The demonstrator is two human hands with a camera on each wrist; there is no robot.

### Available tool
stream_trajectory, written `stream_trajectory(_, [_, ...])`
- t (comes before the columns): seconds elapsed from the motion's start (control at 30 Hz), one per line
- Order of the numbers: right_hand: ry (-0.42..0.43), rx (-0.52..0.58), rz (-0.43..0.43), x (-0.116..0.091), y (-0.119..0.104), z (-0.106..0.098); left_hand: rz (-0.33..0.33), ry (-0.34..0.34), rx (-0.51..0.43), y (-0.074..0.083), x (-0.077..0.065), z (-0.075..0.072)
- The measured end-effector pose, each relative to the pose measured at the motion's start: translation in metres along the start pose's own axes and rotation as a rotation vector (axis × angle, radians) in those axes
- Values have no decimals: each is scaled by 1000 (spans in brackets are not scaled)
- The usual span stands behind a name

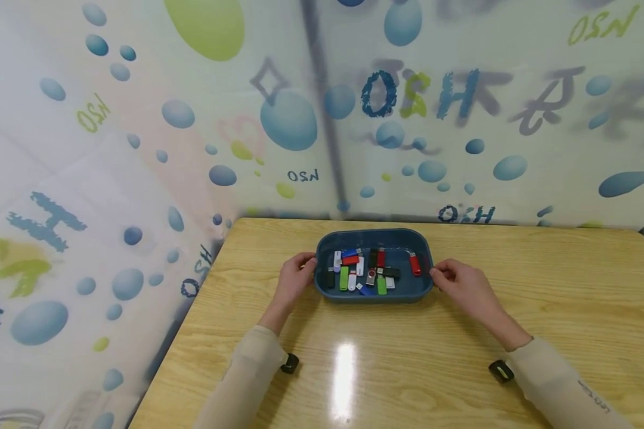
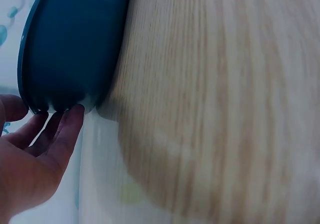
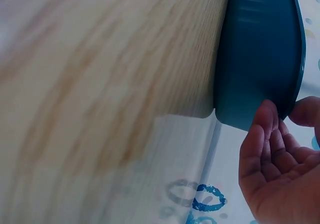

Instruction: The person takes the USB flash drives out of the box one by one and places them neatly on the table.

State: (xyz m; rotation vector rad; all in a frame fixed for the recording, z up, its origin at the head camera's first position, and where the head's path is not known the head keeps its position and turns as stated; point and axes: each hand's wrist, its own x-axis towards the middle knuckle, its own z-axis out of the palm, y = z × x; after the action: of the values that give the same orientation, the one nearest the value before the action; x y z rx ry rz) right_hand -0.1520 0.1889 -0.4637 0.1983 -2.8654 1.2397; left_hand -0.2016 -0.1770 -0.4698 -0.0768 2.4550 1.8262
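Note:
A dark blue oblong plastic bin stands on the wooden table, holding several USB flash drives in red, green, white, blue and black. One red flash drive lies apart at the bin's right end; the others cluster left and centre. My left hand grips the left end, its thumb at the rim and fingertips against the outer wall in the left wrist view. At the opposite end, my right hand pinches the rim between thumb and fingers. The right wrist view shows those fingertips on the bin's outer wall.
The wooden table reaches back to a hanging sheet printed with blue and green drops and letters. More of this sheet hangs along the left side. Black wrist straps show below both sleeves.

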Motion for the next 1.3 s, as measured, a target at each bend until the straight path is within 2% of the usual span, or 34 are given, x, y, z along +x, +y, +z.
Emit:
stream_trajectory(0.23, [12, -24, 49, -6, 6, -8, -31, -38, -72, 3, -2, 11])
stream_trajectory(0.4, [11, -50, 50, -12, 12, -17, -38, -58, -77, 7, -3, 22])
stream_trajectory(0.63, [4, -67, 59, -17, 21, -29, -59, -80, -144, 10, -2, 38])
stream_trajectory(0.9, [-6, -64, 81, -19, 26, -35, -84, -74, -140, 11, -2, 51])
stream_trajectory(1.3, [4, -112, 92, -21, 36, -44, -82, -129, -131, 18, -3, 62])
